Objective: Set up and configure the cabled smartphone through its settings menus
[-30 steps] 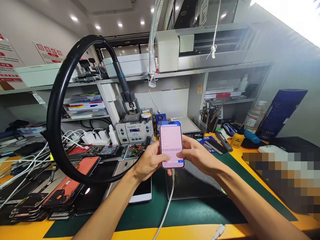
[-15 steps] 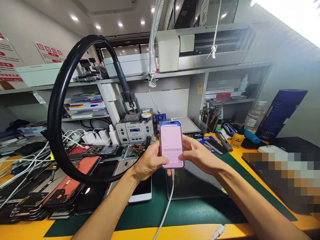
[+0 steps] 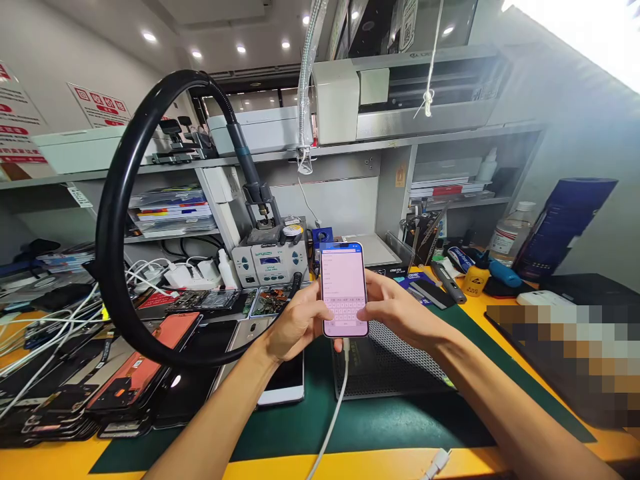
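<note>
Both hands hold a smartphone [image 3: 344, 277] upright above the bench, its lit screen facing me with a list above an on-screen keyboard. My left hand [image 3: 299, 321] is closed around its left side, the thumb over the keyboard's left edge. On the other side my right hand [image 3: 400, 308] grips the phone, its thumb at the right part of the keyboard. A white charging cable [image 3: 336, 407] runs down from the phone's bottom end. Beneath the phone lies a dark perforated mat [image 3: 390, 373] on the green work mat [image 3: 400, 427].
Stacked phone screens [image 3: 145, 367] lie at the left under the black hose [image 3: 107, 220] of a hot-air station [image 3: 270, 262]. A white phone [image 3: 283, 393] rests by my left forearm. Right of me stand a yellow bottle [image 3: 476, 277], a clear bottle [image 3: 511, 233] and a cable plug [image 3: 440, 460].
My left thumb has moved up slightly over the keyboard. A row of suggestions now shows above the keys. The phone and my right hand stay in place.
</note>
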Available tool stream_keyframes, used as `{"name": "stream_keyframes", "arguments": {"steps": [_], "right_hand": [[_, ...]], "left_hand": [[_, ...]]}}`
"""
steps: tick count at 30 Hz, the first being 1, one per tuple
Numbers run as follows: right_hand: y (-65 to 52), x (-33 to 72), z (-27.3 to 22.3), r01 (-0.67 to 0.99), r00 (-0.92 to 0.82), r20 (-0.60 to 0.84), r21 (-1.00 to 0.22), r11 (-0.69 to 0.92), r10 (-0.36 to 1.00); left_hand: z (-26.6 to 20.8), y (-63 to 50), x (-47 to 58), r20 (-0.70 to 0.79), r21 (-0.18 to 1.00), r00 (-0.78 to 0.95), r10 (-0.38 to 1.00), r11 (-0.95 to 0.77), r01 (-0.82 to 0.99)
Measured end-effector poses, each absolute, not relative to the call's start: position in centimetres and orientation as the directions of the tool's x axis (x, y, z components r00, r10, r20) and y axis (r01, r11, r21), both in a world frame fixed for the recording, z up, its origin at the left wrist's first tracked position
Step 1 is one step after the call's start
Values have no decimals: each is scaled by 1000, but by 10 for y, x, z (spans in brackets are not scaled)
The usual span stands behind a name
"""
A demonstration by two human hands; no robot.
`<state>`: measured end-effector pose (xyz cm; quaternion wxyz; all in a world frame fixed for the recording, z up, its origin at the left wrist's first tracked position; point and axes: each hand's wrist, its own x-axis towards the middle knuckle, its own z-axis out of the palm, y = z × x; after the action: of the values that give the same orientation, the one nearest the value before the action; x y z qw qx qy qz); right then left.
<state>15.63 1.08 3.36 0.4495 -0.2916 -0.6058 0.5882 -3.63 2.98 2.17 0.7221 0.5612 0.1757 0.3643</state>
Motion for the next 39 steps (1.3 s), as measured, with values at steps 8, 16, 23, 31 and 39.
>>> {"name": "stream_keyframes", "arguments": {"steps": [8,16,23,31,39], "right_hand": [[10,157,34,-177,-443,213,-973,148,871],[10,157,33,-180,-439,209,-973,143,874],[10,157,33,-183,-440,211,-973,143,873],[11,155,31,-187,-383,201,-973,137,902],[11,156,31,-197,-405,189,-973,117,895]], "left_hand": [[21,30,-37,139,917,656,741,154,-368],[21,31,-39,138,926,656,742,138,-351],[20,31,-38,152,937,670,726,109,-332],[21,30,-38,156,937,672,724,106,-332],[20,30,-38,152,939,672,725,107,-327]]}}
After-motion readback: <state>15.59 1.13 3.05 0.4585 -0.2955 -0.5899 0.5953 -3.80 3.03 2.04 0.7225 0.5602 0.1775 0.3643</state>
